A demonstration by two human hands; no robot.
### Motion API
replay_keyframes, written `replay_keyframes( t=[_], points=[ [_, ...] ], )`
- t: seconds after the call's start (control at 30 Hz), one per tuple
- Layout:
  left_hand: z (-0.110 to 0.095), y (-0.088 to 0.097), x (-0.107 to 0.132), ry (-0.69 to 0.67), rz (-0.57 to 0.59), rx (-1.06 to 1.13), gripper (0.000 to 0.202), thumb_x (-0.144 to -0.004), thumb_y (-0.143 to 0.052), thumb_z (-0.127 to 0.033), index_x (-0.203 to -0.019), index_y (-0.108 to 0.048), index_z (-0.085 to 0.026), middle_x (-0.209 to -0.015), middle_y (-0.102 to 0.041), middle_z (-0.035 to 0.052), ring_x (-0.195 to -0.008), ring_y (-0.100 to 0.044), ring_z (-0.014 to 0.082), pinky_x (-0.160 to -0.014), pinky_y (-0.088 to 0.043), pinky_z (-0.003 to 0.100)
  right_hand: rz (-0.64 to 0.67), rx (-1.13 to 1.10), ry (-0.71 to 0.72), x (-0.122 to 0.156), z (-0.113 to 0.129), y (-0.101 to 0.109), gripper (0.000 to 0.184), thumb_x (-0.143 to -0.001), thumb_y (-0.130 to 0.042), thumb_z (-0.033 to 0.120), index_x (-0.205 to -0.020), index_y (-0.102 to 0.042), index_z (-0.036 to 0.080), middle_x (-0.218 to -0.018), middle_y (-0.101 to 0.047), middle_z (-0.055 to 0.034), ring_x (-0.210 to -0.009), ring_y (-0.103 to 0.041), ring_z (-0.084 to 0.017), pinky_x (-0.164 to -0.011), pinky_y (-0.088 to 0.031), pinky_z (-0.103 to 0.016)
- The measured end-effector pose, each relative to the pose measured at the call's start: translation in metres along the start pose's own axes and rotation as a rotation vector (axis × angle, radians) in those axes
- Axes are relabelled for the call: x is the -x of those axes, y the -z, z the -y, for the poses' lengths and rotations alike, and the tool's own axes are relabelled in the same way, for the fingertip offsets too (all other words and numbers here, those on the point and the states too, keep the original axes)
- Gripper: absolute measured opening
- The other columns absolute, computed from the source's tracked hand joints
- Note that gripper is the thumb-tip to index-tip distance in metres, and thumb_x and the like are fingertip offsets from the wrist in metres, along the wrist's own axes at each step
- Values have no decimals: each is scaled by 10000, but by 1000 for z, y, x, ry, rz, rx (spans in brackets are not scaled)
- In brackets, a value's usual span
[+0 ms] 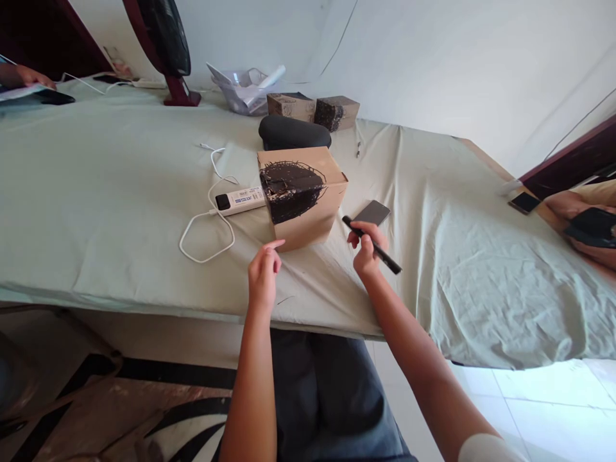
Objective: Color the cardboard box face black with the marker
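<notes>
A brown cardboard box (308,226) stands on the cloth-covered table (144,250) in front of me. A dark, scribbled round patch (293,192) spreads over its edge. My left hand (262,273) is at the box's lower left corner, index finger stretched toward it and the other fingers curled, holding nothing. Whether that fingertip touches the cardboard I cannot tell. Right of the box, my right hand (368,249) is closed around a black marker pen (389,262), its upper end pointing toward the box. Partly behind this hand lies a dark phone (376,210).
Left of the box are a white power strip (248,200) and a looped white cable (192,256). Behind it sit a black case (293,133), two smaller boxes (344,109), a basket (235,99) and a fan (180,90). Other people's hands (33,78) show at both sides.
</notes>
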State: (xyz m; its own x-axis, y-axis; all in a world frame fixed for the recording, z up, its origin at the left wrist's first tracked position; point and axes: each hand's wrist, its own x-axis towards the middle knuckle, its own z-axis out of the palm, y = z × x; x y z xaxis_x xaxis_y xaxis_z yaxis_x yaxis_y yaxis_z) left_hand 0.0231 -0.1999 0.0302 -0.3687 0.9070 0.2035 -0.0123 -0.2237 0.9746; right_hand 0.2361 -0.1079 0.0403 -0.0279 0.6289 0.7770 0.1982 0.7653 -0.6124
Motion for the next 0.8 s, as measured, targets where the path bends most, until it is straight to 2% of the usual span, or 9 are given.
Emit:
replay_keyframes(
  t=[0.1,0.2,0.3,0.37,0.4,0.47,0.57,0.7,0.8],
  points=[
    [5,5,-7,-7,-156,119,416,-1013,-593,-538,-992,-791,-173,-580,-446,-38,-519,-352,113,-515,-297,262,-81,121,-238,-13,-17,13,271,-1041,-517,490,-1124,-635,260,-650,-533,55,-545,-482,-155,-580,-424,-292],
    [9,7,-11,46,-247,215,341,-936,-655,-487,-902,-765,-166,-533,-414,-60,-468,-310,95,-472,-235,248,3,342,-406,-23,-33,15,221,-987,-542,366,-1170,-579,248,-716,-530,53,-614,-504,-159,-642,-456,-291],
    [11,7,-12,70,-277,283,314,-893,-679,-471,-850,-741,-167,-508,-401,-69,-445,-293,88,-454,-212,241,164,504,-442,-28,-46,15,398,-935,-485,222,-1308,-621,206,-1032,-668,-71,-865,-620,-208,-839,-528,-362],
    [10,8,-12,68,-281,309,301,-880,-688,-464,-831,-729,-169,-498,-397,-72,-441,-286,85,-453,-212,239,223,611,-479,-31,-51,17,599,-902,-463,158,-1487,-580,217,-1324,-651,-141,-1133,-614,-278,-1014,-496,-455],
    [10,8,-11,69,-288,313,291,-873,-694,-456,-826,-723,-171,-495,-394,-74,-440,-284,84,-454,-212,238,233,698,-525,-32,-52,18,673,-904,-471,160,-1570,-525,235,-1455,-599,-156,-1263,-566,-319,-1084,-453,-504],
    [8,8,-11,77,-315,306,260,-852,-704,-431,-825,-714,-173,-499,-396,-77,-445,-289,83,-454,-215,236,220,890,-678,-35,-54,22,753,-934,-546,262,-1674,-404,249,-1617,-478,-178,-1424,-447,-398,-1163,-366,-576],
    [6,9,-13,84,-384,264,208,-805,-701,-383,-834,-701,-178,-522,-413,-77,-467,-321,86,-460,-228,231,207,1042,-896,-38,-56,26,957,-915,-679,521,-1721,-283,193,-1646,-411,-247,-1476,-384,-454,-1194,-303,-590],
    [6,12,-16,75,-467,164,217,-748,-698,-380,-837,-687,-182,-569,-465,-63,-510,-378,88,-479,-266,222,240,1120,-979,-42,-60,23,1166,-851,-749,669,-1737,-197,150,-1574,-440,-305,-1456,-401,-482,-1176,-294,-583],
    [7,13,-19,47,-476,100,232,-721,-685,-384,-838,-679,-184,-630,-504,-45,-547,-419,90,-500,-288,222,193,1146,-981,-45,-65,17,1169,-857,-733,702,-1726,-212,120,-1529,-460,-323,-1432,-416,-493,-1158,-298,-586]
  ],
)
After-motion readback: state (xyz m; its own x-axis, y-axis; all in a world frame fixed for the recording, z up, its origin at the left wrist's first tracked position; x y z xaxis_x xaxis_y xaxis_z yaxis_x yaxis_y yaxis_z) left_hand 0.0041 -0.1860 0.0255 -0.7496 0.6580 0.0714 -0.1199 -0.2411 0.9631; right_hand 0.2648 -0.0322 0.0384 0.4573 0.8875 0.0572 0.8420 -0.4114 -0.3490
